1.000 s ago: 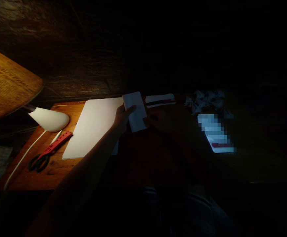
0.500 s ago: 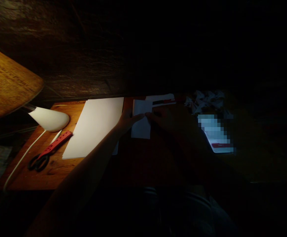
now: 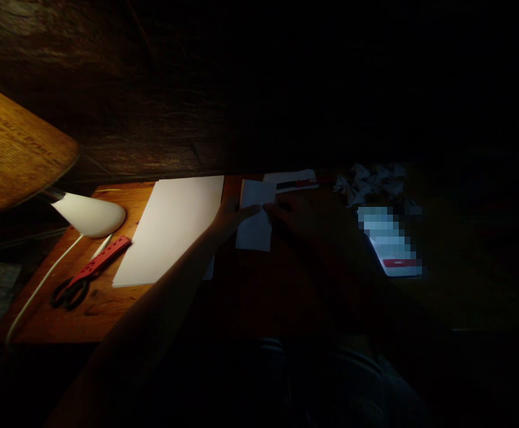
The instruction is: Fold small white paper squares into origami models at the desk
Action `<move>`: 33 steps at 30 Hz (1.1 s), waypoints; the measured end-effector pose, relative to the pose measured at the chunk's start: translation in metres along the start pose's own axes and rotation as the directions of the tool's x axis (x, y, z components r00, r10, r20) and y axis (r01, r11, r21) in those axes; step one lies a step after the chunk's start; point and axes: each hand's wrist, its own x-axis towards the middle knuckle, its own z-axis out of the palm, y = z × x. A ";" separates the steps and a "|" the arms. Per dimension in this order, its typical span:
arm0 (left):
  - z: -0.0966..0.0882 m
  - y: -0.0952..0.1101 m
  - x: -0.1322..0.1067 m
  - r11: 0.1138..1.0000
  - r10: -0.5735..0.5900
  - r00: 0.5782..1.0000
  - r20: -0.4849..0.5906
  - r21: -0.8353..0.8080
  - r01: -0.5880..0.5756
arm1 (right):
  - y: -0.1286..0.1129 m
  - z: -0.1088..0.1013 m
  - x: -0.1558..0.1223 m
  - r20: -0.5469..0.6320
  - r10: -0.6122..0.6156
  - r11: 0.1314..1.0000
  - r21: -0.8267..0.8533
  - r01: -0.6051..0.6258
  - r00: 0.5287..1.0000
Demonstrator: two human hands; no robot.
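A small folded white paper (image 3: 254, 229) lies flat on the wooden table (image 3: 107, 303). My left hand (image 3: 231, 215) rests on its left edge, fingers stretched across it. From the right, my right hand (image 3: 295, 217) meets it in deep shadow, its fingertips pressing on the same paper. Both hands lie flat on the sheet, fingertips almost touching. A stack of large white sheets (image 3: 172, 229) lies just left of my left hand.
A white lamp base (image 3: 90, 215) with its cord and a wooden shade (image 3: 13, 154) stand at the left. Scissors (image 3: 69, 292) and a red ruler (image 3: 101, 261) lie nearby. A lit phone (image 3: 390, 241), crumpled paper (image 3: 373, 178) and a pen on paper (image 3: 292, 181) sit to the right.
The folded paper was held up off the table a second ago; it now lies flat, and both hands have come down to press on it.
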 end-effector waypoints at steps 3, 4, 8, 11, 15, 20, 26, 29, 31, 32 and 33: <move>0.000 0.001 0.000 1.000 -0.012 1.000 0.002 -0.002 0.012 | 0.000 -0.001 0.000 0.009 -0.003 1.000 -0.015 0.004 1.000; 0.000 0.002 0.000 1.000 -0.017 1.000 0.007 -0.001 0.017 | 0.000 -0.001 0.000 0.013 -0.004 1.000 -0.009 0.004 1.000; 0.000 0.005 -0.001 0.999 -0.028 1.000 0.014 -0.022 0.028 | 0.000 -0.001 0.001 0.013 0.009 1.000 0.005 -0.009 1.000; 0.000 0.006 -0.001 0.997 -0.016 1.000 -0.002 -0.077 0.016 | 0.000 -0.001 0.001 0.010 0.006 1.000 -0.003 -0.006 1.000; 0.000 0.004 0.000 0.994 0.001 1.000 -0.004 -0.110 -0.002 | 0.003 -0.001 0.000 0.007 0.002 1.000 0.020 -0.003 1.000; -0.001 0.005 0.000 0.995 0.011 1.000 -0.028 -0.094 -0.013 | 0.003 0.000 0.001 -0.008 0.039 0.999 0.038 -0.038 0.999; 0.001 0.006 0.000 0.994 0.015 0.999 -0.052 -0.111 -0.021 | -0.005 -0.002 -0.001 -0.015 0.024 1.000 0.001 -0.024 1.000; 0.002 0.006 0.001 0.992 0.012 0.999 -0.051 -0.127 -0.018 | -0.006 -0.002 -0.002 -0.025 0.021 0.999 -0.036 -0.022 0.999; 0.001 0.005 0.001 0.994 0.011 0.999 -0.051 -0.112 -0.017 | -0.005 -0.002 -0.002 -0.019 0.010 1.000 -0.028 -0.011 1.000; 0.000 0.005 0.001 0.994 0.013 0.999 -0.052 -0.103 -0.018 | -0.004 -0.002 -0.001 -0.020 0.008 1.000 -0.014 -0.009 1.000; -0.001 0.004 0.001 0.995 0.015 0.998 -0.055 -0.096 -0.020 | -0.003 -0.001 -0.001 -0.024 0.011 1.000 -0.001 -0.011 1.000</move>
